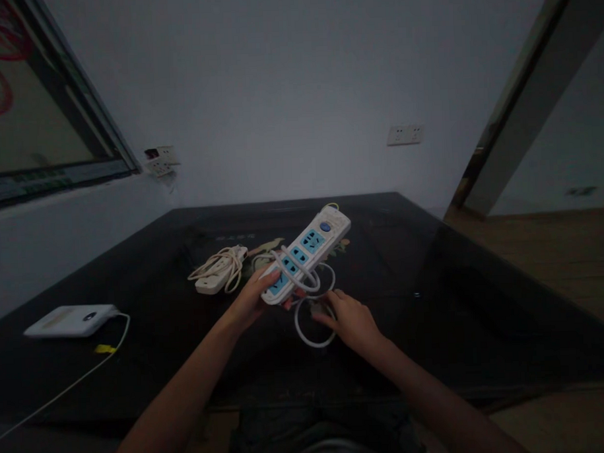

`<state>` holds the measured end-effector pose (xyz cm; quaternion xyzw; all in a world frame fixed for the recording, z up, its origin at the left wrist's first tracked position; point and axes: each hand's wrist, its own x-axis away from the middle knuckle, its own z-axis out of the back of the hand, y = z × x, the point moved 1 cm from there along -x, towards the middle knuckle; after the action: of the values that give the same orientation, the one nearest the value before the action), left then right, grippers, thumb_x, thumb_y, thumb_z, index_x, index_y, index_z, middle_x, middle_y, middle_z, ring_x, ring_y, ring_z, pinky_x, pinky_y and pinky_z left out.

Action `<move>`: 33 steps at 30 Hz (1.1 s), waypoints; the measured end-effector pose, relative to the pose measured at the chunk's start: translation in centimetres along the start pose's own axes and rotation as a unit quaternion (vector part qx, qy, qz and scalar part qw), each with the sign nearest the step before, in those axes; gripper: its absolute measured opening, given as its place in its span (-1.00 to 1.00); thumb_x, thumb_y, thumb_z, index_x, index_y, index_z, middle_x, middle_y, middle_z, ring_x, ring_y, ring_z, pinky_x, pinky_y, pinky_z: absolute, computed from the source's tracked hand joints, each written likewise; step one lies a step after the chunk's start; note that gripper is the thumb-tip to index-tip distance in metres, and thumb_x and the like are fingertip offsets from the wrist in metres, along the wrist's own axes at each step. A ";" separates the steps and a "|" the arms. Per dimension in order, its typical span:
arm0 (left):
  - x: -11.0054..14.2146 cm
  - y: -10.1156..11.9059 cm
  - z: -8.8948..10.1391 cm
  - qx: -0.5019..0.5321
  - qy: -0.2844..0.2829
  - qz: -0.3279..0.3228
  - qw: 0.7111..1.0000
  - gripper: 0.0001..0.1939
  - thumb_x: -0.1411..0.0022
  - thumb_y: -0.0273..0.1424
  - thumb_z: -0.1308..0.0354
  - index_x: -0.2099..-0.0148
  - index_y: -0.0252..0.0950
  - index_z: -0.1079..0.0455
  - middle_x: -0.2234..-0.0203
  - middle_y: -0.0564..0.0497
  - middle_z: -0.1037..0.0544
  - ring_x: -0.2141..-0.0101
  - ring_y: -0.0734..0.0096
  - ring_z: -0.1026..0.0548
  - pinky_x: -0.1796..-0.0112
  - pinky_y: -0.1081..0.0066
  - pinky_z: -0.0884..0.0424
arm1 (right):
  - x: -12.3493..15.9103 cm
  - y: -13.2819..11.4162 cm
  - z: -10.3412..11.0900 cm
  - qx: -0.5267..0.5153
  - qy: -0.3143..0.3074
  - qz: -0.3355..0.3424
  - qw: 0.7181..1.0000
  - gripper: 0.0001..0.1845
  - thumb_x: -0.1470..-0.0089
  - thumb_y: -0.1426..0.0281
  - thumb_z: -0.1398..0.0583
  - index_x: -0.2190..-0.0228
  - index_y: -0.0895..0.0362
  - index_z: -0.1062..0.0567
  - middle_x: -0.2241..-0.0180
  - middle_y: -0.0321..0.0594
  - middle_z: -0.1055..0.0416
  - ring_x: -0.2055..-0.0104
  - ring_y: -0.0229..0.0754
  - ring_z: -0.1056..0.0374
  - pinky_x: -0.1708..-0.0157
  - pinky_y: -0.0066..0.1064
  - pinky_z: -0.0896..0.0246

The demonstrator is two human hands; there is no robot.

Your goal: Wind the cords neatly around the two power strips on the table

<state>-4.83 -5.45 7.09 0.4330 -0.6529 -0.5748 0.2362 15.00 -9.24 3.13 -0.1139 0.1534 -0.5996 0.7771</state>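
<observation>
Here, the left hand (253, 298) is gripping the strip (313, 240) by its near end above the table (410, 355), the strip's long axis slanting away rightward; the right hand (353, 319), lower and rightward, is seemingly pinching the cord (313, 346), dimness blurring its fingertips

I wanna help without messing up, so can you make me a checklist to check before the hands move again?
1. Left hand grips the power strip: ok.
2. Right hand has a firm hold on the white cord: cannot tell; its fingers are at the loops.
3. Cord free of loops: not ok; it crosses the strip and loops below it.
4. Plug easy to see: cannot tell; too dark near the right hand.
5. White box away from both hands: ok, far left on the table.
</observation>
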 end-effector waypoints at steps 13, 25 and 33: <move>0.6 0.3 -0.4 0.012 0.009 -0.006 1.000 -0.61 -0.17 -0.17 -0.16 0.14 -0.42 -0.36 0.47 -0.13 -0.55 0.58 0.41 -0.45 0.59 0.49 -0.39 | -2.1 2.2 -1.8 -0.165 -0.055 0.029 0.984 -0.74 0.04 0.30 -0.27 0.29 0.17 -0.45 0.28 -0.18 -0.39 0.23 -0.17 -0.31 0.26 -0.38 -0.18; 0.9 0.0 -0.2 0.024 0.033 -0.015 0.999 -0.60 -0.16 -0.19 -0.18 0.12 -0.43 -0.39 0.43 -0.15 -0.56 0.51 0.35 -0.49 0.60 0.50 -0.39 | -1.7 5.3 -1.9 -0.545 -0.020 -0.023 0.838 -0.55 0.10 0.33 -0.24 0.17 0.04 -0.18 0.35 -0.38 -0.36 0.52 -0.29 -0.42 0.57 -0.47 -0.31; 1.5 -0.5 -0.4 0.022 0.010 0.005 1.000 -0.58 -0.17 -0.16 -0.16 0.10 -0.43 -0.36 0.45 -0.17 -0.58 0.60 0.42 -0.45 0.60 0.50 -0.36 | -1.7 5.7 0.0 -0.739 0.004 -0.071 0.670 -0.63 0.13 0.42 -0.30 0.21 0.13 -0.41 0.26 -0.19 -0.50 0.18 -0.11 -0.48 0.07 -0.18 -0.37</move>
<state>-5.12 -6.91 6.37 0.4402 -0.6655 -0.5547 0.2361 19.75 -6.15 1.21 -0.6595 0.5408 -0.3436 0.3931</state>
